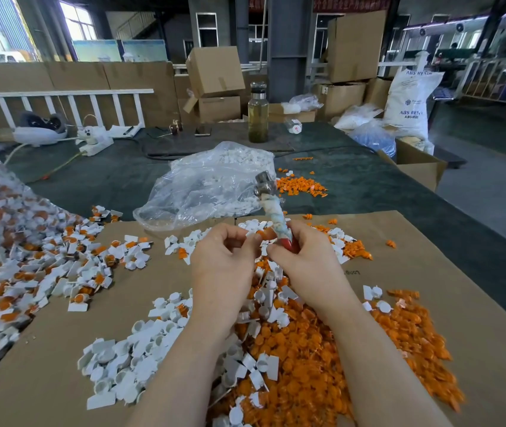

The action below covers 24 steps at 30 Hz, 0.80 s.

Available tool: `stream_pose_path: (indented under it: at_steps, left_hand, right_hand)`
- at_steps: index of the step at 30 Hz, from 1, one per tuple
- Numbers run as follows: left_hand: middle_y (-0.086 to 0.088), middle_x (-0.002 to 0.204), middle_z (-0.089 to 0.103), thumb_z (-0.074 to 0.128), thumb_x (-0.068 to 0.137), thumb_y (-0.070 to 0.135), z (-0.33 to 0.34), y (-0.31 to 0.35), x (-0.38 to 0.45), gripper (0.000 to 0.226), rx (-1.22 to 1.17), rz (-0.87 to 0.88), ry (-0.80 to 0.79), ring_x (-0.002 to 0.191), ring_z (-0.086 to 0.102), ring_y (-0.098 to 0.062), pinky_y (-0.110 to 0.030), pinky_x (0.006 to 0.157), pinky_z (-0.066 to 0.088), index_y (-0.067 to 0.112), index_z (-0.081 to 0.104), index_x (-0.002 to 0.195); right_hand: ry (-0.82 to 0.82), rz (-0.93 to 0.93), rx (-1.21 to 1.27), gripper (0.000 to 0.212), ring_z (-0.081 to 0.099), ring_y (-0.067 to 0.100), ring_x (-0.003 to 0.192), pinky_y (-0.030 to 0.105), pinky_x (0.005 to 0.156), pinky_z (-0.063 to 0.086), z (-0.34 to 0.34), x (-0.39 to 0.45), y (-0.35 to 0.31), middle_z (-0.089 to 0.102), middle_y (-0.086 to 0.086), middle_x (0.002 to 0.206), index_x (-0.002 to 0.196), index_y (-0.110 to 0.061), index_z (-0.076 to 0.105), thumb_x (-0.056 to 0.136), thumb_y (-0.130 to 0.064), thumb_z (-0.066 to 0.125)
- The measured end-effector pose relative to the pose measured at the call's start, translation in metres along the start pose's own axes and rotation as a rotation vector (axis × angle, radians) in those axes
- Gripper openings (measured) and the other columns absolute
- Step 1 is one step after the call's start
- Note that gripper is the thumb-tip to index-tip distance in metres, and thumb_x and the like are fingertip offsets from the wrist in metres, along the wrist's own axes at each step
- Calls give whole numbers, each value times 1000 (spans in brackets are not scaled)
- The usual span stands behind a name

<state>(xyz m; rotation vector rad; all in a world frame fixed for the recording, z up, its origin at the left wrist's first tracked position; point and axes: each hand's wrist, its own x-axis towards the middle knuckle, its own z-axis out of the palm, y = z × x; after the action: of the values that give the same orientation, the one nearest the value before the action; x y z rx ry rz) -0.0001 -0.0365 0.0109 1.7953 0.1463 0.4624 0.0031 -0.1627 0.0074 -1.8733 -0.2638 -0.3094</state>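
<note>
Hammer (273,211) with a tape-wrapped handle tilts head-far, gripped at its red end by the right hand (304,257) above the cardboard sheet (430,241) on the table (91,177); the left hand (221,257), just beside, pinches a small plastic piece (263,234) over heaped white pieces (128,359) and orange pieces (307,343)

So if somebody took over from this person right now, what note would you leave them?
Left hand: pinches a small part.
Right hand: grips the small hammer by its handle.
Things: loose white parts and orange parts heaped on the cardboard sheet; more white ones in the plastic bag.
Done: a pile of joined white-and-orange pieces at left.
Left: the loose parts, seemingly many, not yet joined.
</note>
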Motion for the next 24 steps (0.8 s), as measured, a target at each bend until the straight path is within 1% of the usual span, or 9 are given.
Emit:
stream_pose_path:
  at_steps: [2,3,6,11,14,17,20,22,24]
  left_hand:
    - [7,71,71,75,87,25,-2,0,1,12,-21,-6,-16,71,69,-10,-38,73,59,25,67,79]
    - [6,72,72,74,88,23,-3,0,2,10,-43,-15,-23,73,71,-12,-38,75,59,24,67,80]
    - [9,70,73,74,88,16,-5,0,3,9,-168,-56,-39,73,73,-10,-33,75,57,19,67,82]
    - [8,68,72,70,90,9,-9,1,6,8,-344,-69,-59,72,74,-12,-20,69,52,13,66,83]
    - [8,66,70,68,91,7,-13,1,8,10,-418,-70,-58,69,73,-10,-13,64,52,12,66,82]
    - [7,67,70,67,91,5,-17,0,10,9,-449,-63,-63,67,72,-9,-12,63,52,9,66,83]
    - [8,66,69,67,92,6,-20,0,11,10,-451,-56,-81,66,72,-8,-11,63,51,10,65,82]
    - [9,66,69,67,91,6,-21,-1,12,10,-453,-54,-91,66,71,-8,-12,64,52,10,65,82]
    - [8,66,69,66,91,5,-22,-1,12,11,-446,-43,-95,65,71,-8,-14,65,54,9,65,82]
  right_hand:
    - [-69,49,81,9,44,-1,50,10,49,37,-6,0,1,51,-19,55,85,-26,65,84,-17,64]
    - [-103,74,95,7,46,0,53,9,51,38,-9,0,1,53,-16,59,87,-24,66,80,-21,65]
    - [-213,142,66,21,56,5,65,13,58,42,-20,-1,4,58,-10,68,90,-22,67,71,-30,63]
    - [-356,208,-12,32,62,12,78,31,72,48,-27,-3,5,65,5,89,98,-22,67,70,-37,65]
    - [-399,225,-4,36,63,11,80,32,75,47,-27,-4,3,65,-1,89,101,-19,66,70,-37,66]
    - [-441,222,-47,38,62,23,82,37,77,48,-26,-5,0,64,9,92,104,-15,65,71,-34,65]
    - [-477,227,-61,39,57,15,74,32,70,44,-25,-5,-1,61,12,90,104,-12,65,72,-33,65]
    - [-481,217,-60,27,57,10,73,26,66,44,-24,-5,-1,65,11,94,102,-14,66,78,-26,68]
    - [-478,200,-61,13,57,5,69,21,63,44,-23,-5,0,67,3,90,97,-16,67,85,-11,66]
